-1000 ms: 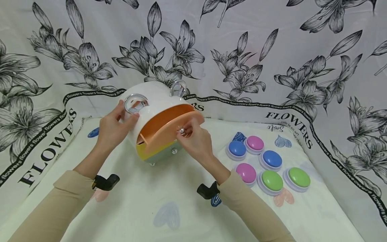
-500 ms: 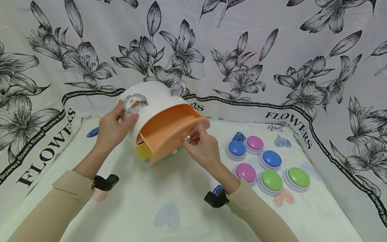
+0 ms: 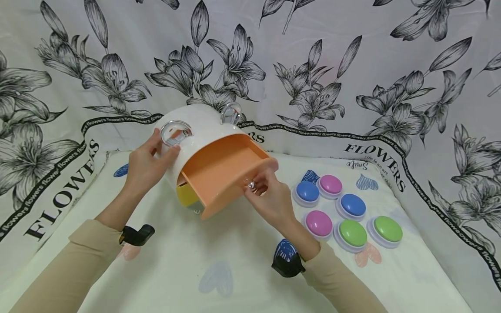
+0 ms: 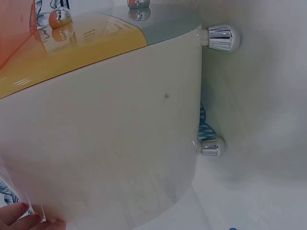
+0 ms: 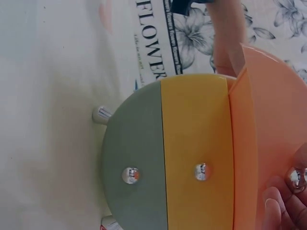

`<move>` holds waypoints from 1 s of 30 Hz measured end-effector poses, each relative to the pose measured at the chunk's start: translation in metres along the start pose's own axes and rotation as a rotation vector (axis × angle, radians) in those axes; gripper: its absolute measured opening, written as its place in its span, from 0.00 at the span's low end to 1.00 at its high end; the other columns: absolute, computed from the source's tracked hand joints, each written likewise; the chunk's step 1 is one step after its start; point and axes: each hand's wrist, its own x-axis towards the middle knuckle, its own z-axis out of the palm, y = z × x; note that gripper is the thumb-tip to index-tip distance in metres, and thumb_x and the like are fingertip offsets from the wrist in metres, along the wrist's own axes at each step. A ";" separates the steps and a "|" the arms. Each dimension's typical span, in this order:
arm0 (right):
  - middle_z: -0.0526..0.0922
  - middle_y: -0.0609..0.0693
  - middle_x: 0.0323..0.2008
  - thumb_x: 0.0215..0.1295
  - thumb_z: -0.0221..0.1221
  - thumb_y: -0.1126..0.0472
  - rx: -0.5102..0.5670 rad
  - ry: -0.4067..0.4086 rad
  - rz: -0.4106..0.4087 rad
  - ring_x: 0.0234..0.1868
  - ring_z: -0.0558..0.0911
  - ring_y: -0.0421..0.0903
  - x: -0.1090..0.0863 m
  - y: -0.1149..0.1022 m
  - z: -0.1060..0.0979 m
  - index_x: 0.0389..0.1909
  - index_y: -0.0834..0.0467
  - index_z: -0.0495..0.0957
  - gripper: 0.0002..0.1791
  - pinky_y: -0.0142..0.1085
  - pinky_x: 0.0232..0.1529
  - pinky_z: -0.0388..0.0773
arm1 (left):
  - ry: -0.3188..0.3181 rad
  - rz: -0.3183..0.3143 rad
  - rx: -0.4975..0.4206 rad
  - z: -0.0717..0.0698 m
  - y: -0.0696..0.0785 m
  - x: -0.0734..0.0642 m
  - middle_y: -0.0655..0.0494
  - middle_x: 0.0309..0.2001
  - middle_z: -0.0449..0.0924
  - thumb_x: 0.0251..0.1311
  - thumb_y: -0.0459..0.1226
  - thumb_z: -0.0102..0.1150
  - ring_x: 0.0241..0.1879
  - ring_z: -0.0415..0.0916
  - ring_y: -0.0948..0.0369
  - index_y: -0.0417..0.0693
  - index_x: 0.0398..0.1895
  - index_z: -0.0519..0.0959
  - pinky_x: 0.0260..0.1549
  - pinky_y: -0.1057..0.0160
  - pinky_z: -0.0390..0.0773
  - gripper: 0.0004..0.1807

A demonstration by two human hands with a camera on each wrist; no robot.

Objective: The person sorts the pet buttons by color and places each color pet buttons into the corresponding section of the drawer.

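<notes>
A rounded white drawer box (image 3: 195, 117) with two clear ring-shaped ears stands at the back left of the table. Its top orange drawer (image 3: 225, 178) is pulled well out, and the inside shows bare. My right hand (image 3: 270, 198) pinches the drawer's silver knob (image 5: 296, 179) between thumb and fingers. With my left hand (image 3: 150, 163) I hold the box's left side, thumb by the near ring ear (image 3: 175, 133). Beneath the orange drawer, the yellow drawer (image 5: 199, 129) and the grey-green drawer (image 5: 136, 143) are closed, each with a silver knob.
To the right lie several round push buttons: blue ones (image 3: 307, 191), pink ones (image 3: 318, 223) and green ones (image 3: 352, 233). A white cloth with printed hearts (image 3: 216, 278) covers the table. Flower-printed fabric (image 3: 305, 100) hangs behind the box.
The orange drawer has slid farther out toward the front right, drawn by my right hand on its knob. My left hand and the box have stayed in place.
</notes>
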 end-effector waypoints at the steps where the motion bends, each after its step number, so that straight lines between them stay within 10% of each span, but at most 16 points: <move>1: 0.80 0.48 0.24 0.51 0.66 0.62 0.005 0.002 0.000 0.24 0.77 0.37 -0.001 0.001 -0.001 0.33 0.57 0.68 0.15 0.27 0.27 0.79 | 0.001 0.001 0.002 0.000 0.000 0.000 0.55 0.70 0.50 0.57 0.58 0.51 0.65 0.56 0.44 0.47 0.69 0.55 0.51 0.45 0.70 0.42; 30: 0.80 0.48 0.26 0.51 0.65 0.65 0.091 0.002 -0.021 0.24 0.77 0.36 -0.022 0.010 -0.008 0.35 0.59 0.68 0.15 0.33 0.26 0.81 | 0.003 -0.030 -0.002 0.001 0.002 -0.001 0.57 0.71 0.49 0.57 0.59 0.51 0.66 0.54 0.42 0.48 0.70 0.55 0.49 0.45 0.71 0.42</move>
